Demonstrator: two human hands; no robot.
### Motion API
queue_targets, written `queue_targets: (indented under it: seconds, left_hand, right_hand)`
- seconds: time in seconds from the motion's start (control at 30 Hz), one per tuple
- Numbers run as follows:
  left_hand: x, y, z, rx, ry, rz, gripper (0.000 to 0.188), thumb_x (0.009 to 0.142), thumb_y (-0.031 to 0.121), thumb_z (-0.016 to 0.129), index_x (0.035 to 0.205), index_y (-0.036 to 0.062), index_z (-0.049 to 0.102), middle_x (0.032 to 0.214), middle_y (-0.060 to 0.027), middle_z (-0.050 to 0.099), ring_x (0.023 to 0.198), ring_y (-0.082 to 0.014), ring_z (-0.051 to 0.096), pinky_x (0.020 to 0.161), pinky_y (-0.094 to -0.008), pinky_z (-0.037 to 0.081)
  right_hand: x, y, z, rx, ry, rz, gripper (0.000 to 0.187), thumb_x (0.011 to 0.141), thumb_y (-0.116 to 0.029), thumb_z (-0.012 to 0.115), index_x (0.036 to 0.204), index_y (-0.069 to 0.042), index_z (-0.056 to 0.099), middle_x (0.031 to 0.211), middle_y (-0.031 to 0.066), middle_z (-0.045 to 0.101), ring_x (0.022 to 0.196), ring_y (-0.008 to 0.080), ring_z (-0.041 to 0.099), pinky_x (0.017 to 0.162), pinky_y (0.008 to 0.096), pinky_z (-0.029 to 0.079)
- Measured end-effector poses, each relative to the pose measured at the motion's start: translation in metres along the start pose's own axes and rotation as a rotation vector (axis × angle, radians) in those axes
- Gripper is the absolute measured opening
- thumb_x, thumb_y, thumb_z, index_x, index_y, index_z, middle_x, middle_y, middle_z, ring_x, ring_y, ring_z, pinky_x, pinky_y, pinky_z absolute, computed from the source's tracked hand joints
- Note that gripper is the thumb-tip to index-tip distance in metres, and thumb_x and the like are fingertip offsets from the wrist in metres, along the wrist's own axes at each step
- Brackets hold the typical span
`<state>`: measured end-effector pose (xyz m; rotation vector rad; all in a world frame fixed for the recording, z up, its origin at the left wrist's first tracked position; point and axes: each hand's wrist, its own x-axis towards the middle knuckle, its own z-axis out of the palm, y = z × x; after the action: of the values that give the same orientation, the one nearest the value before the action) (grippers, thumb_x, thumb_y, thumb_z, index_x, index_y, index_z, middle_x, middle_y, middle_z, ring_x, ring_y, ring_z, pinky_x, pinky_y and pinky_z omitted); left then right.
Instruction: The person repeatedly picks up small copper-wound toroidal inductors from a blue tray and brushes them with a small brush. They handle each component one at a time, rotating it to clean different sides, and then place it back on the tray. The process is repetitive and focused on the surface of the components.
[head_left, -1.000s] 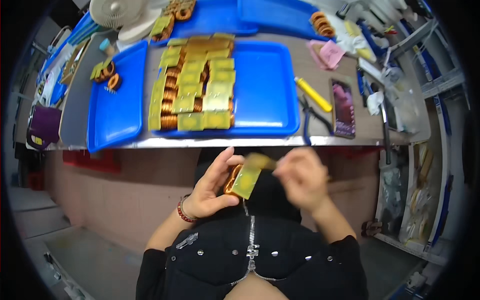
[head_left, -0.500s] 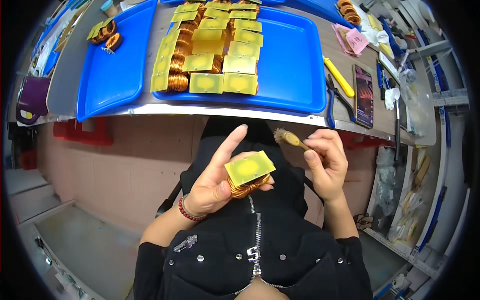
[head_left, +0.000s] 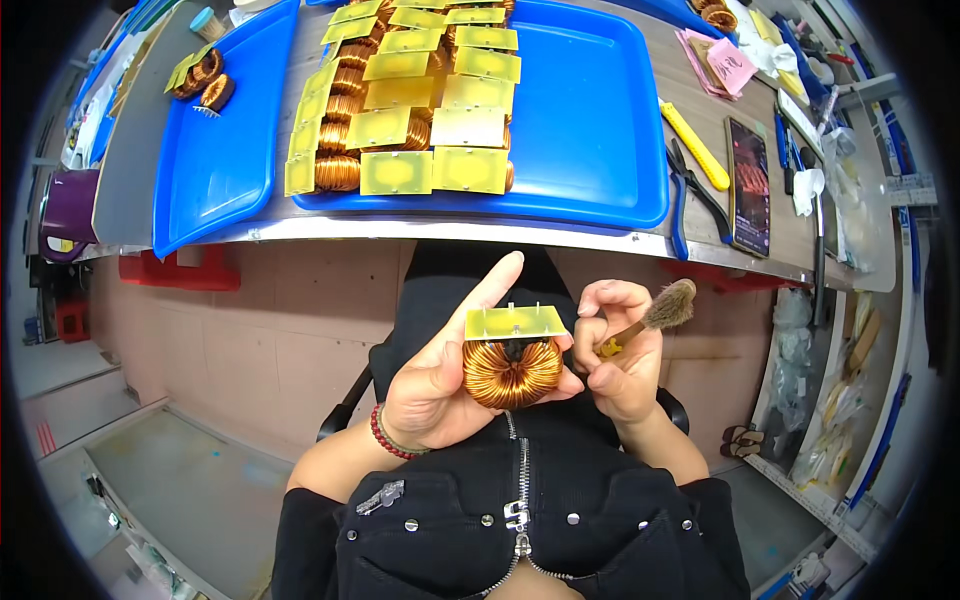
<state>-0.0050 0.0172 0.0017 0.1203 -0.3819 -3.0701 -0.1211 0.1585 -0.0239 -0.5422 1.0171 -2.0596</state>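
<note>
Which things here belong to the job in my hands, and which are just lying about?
Likely part of the job:
- copper coil with a yellow-green board, in your left hand
- brush, in your right hand
- similar coils on the large blue tray

Apparently just lying about:
- phone
- pink paper slips
- purple container

Unsure: pliers, untouched.

Top (head_left: 600,480): black, silvery snaps (head_left: 573,519) running left to right!
Sleeves (head_left: 300,540): black too!
Zip (head_left: 525,465): chunky silver, down the middle.
Brooch (head_left: 381,497): silvery, on the left.
Bracelet (head_left: 379,426): red, beaded, left again!
</note>
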Motion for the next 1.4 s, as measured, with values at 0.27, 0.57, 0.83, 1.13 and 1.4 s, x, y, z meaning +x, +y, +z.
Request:
queue_targets:
  seconds: [0.27,0.57,0.83,1.13,1.4]
  left_hand:
    - [0.004,-0.003,-0.003,1.057,0.159,0.559,0.102,0.065,0.008,0.075,0.139,0.0083,0.004,0.114,-0.0172,0.043,0.094,-0.0237,0.054,0.075,-0.0309,0.049]
    - [0.013,0.003,-0.007,1.896,0.267,1.283,0.086,0.048,0.008,0.085,0.119,0.0028,0.036,0.098,-0.0095,0.055,0.073,-0.0195,0.052,0.062,-0.0294,0.04]
    - [0.01,0.003,0.014,1.06,0.401,0.685,0.096,0.057,0.002,0.077,0.134,-0.001,0.02,0.102,-0.0133,0.05,0.087,-0.0183,0.056,0.076,-0.0272,0.048]
    - [0.013,0.011,0.001,0.093,0.107,0.221,0.057,0.094,0.046,0.024,0.137,0.0102,0.023,0.107,-0.0202,0.048,0.093,-0.0306,0.054,0.073,-0.0364,0.048]
    - [0.007,0.01,0.011,0.239,0.208,0.2,0.053,0.093,0.047,0.022,0.13,0.0092,0.032,0.102,-0.0226,0.05,0.087,-0.0295,0.056,0.067,-0.0335,0.048]
  right_hand:
    - [0.0,-0.007,-0.009,-0.074,0.13,-0.062,0.051,0.072,-0.007,0.07,0.114,0.001,0.041,0.103,0.0121,0.044,0.058,0.0065,0.043,0.054,0.0178,0.036]
    - [0.001,-0.012,-0.011,-0.214,0.218,-0.079,0.036,0.074,0.002,0.064,0.106,0.001,0.047,0.103,0.0098,0.047,0.066,0.0048,0.043,0.058,0.0181,0.037]
    - [0.007,-0.046,-0.027,-0.763,0.211,-0.324,0.033,0.077,0.0,0.064,0.055,-0.005,0.039,0.081,0.0083,0.052,0.062,0.0062,0.042,0.055,0.0193,0.035]
    - [0.033,-0.083,-0.054,-1.786,0.428,-0.53,0.022,0.073,-0.013,0.067,0.086,0.002,0.058,0.092,0.0121,0.058,0.076,0.0261,0.055,0.07,0.0331,0.044]
    - [0.062,-0.067,-0.056,-2.126,0.502,-0.126,0.046,0.074,-0.029,0.061,0.114,-0.007,0.054,0.107,0.0131,0.057,0.093,0.0311,0.053,0.078,0.0403,0.044]
